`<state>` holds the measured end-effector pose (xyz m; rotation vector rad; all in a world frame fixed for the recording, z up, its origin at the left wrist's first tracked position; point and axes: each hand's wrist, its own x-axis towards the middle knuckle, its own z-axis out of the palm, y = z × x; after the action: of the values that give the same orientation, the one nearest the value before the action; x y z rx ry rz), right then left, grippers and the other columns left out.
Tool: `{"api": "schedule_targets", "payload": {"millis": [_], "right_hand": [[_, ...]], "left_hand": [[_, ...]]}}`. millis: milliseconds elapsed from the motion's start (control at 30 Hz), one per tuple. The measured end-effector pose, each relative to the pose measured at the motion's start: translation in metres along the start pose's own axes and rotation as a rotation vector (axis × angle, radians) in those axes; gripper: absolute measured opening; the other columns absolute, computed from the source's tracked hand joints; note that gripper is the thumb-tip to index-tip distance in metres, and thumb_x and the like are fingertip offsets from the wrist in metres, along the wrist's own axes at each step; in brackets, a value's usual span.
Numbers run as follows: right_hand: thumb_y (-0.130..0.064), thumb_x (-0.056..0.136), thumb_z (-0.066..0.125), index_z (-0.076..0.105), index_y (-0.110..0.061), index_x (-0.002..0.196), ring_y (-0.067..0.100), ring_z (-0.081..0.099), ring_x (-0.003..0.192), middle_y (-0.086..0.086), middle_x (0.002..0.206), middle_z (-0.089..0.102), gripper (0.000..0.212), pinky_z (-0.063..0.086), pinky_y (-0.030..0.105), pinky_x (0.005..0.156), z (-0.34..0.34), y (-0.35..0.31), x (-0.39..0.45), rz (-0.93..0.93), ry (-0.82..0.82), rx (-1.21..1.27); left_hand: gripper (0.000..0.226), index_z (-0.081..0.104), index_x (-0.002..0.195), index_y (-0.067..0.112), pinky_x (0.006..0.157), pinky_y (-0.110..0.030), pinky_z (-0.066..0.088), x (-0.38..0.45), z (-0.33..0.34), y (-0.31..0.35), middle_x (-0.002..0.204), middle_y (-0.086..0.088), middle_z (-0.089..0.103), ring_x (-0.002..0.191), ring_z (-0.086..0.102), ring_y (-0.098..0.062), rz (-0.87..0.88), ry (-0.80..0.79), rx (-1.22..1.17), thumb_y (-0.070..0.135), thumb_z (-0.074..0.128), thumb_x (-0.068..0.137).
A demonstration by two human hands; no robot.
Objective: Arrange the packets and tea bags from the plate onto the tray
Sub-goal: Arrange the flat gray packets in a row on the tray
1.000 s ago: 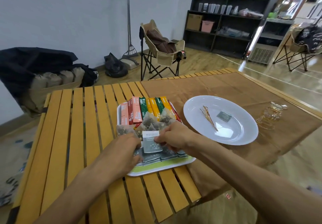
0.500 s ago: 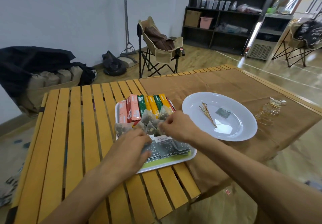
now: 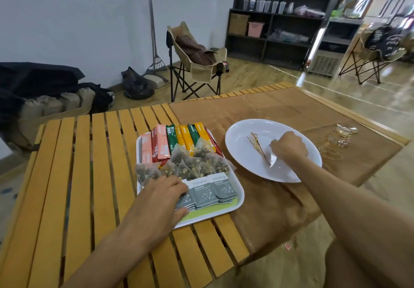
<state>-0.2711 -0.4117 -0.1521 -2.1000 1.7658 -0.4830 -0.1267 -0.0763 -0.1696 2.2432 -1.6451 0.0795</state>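
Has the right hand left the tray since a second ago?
Yes. The right hand has gone from the grey packets on the tray rightward to the white plate, where it now reaches the last packet.

glossy white plate (image 3: 244,153), slatted wooden table (image 3: 74,175), matt brown cloth (image 3: 257,113), smooth plastic tray (image 3: 233,207).

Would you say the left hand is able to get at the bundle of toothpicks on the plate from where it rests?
Probably not easily: the left hand rests on the tray, and the right hand is beside the toothpicks on the plate.
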Motion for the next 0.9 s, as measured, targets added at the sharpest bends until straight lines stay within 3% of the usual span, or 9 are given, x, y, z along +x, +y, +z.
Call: {"api": "schedule_targets", "payload": {"millis": [100,200,300,367,467,600,700,767,900], "right_hand": [[-0.026,0.081,0.067,0.059,-0.01,0.088,0.029,0.057,0.078,0.006,0.084,0.06,0.019,0.042,0.033,0.065,-0.001,0.006,0.005,0.057,-0.068,-0.052],[-0.013,0.067,0.076,0.068,-0.007,0.089,0.025,0.058,0.065,0.007,0.076,0.063,0.025,0.041,0.026,0.053,-0.003,0.012,0.011,0.113,-0.141,-0.053],[-0.005,0.071,0.073,0.065,-0.001,0.092,0.025,0.056,0.057,0.01,0.071,0.061,0.022,0.039,0.025,0.046,-0.005,0.016,0.015,0.134,-0.136,0.028],[-0.008,0.08,0.065,0.059,0.001,0.091,0.026,0.054,0.06,0.013,0.076,0.059,0.015,0.043,0.028,0.052,-0.01,0.011,0.013,0.114,-0.092,0.092],[-0.014,0.084,0.065,0.06,0.002,0.101,0.026,0.054,0.07,0.014,0.088,0.06,0.024,0.042,0.03,0.054,-0.025,-0.011,-0.002,0.024,-0.078,0.267],[-0.017,0.077,0.075,0.073,0.0,0.073,0.016,0.045,0.052,0.009,0.065,0.06,0.017,0.034,0.021,0.044,-0.039,-0.049,-0.071,-0.246,-0.454,0.306],[-0.02,0.082,0.074,0.075,0.001,0.079,0.014,0.051,0.061,0.007,0.071,0.063,0.022,0.041,0.024,0.053,-0.024,-0.068,-0.124,-0.397,-0.679,0.184],[-0.023,0.087,0.072,0.075,-0.001,0.081,0.011,0.058,0.069,0.004,0.076,0.066,0.022,0.047,0.02,0.058,-0.008,-0.074,-0.142,-0.445,-0.723,0.119],[-0.029,0.087,0.071,0.072,-0.008,0.08,0.01,0.066,0.071,-0.007,0.071,0.064,0.022,0.044,0.011,0.053,0.011,-0.073,-0.149,-0.505,-0.675,0.029]], "left_hand": [[0.047,0.053,0.126,0.036,0.09,-0.019,0.036,0.0,0.002,-0.001,0.12,0.019,0.052,0.106,0.042,-0.002,-0.003,-0.005,0.001,0.051,0.065,0.083],[0.046,0.053,0.124,0.036,0.088,-0.019,0.037,0.001,0.002,-0.001,0.119,0.019,0.052,0.105,0.043,-0.002,-0.004,-0.01,-0.001,0.051,0.065,0.082],[0.045,0.054,0.123,0.036,0.087,-0.018,0.037,0.0,0.001,-0.001,0.118,0.019,0.053,0.105,0.044,-0.002,-0.008,-0.015,0.003,0.05,0.066,0.082],[0.045,0.055,0.123,0.035,0.087,-0.018,0.036,0.0,0.0,0.0,0.118,0.018,0.053,0.105,0.044,-0.002,-0.008,-0.015,0.001,0.05,0.066,0.082],[0.045,0.055,0.122,0.035,0.086,-0.017,0.035,0.0,-0.001,0.0,0.119,0.018,0.053,0.105,0.044,-0.002,-0.016,-0.024,-0.008,0.05,0.067,0.082],[0.045,0.054,0.123,0.035,0.086,-0.016,0.035,-0.002,-0.003,-0.001,0.119,0.018,0.053,0.105,0.044,-0.001,-0.025,-0.028,-0.02,0.05,0.066,0.082],[0.046,0.053,0.125,0.035,0.086,-0.016,0.035,-0.002,-0.003,0.0,0.118,0.018,0.052,0.105,0.043,-0.001,-0.025,-0.029,-0.015,0.05,0.066,0.083],[0.047,0.053,0.125,0.035,0.087,-0.017,0.036,-0.002,-0.003,0.001,0.117,0.019,0.053,0.104,0.043,-0.001,-0.028,-0.024,-0.009,0.05,0.066,0.083],[0.039,0.053,0.116,0.037,0.082,-0.017,0.038,-0.004,-0.004,0.001,0.11,0.019,0.052,0.098,0.043,-0.001,-0.042,-0.018,-0.014,0.052,0.066,0.082]]}}
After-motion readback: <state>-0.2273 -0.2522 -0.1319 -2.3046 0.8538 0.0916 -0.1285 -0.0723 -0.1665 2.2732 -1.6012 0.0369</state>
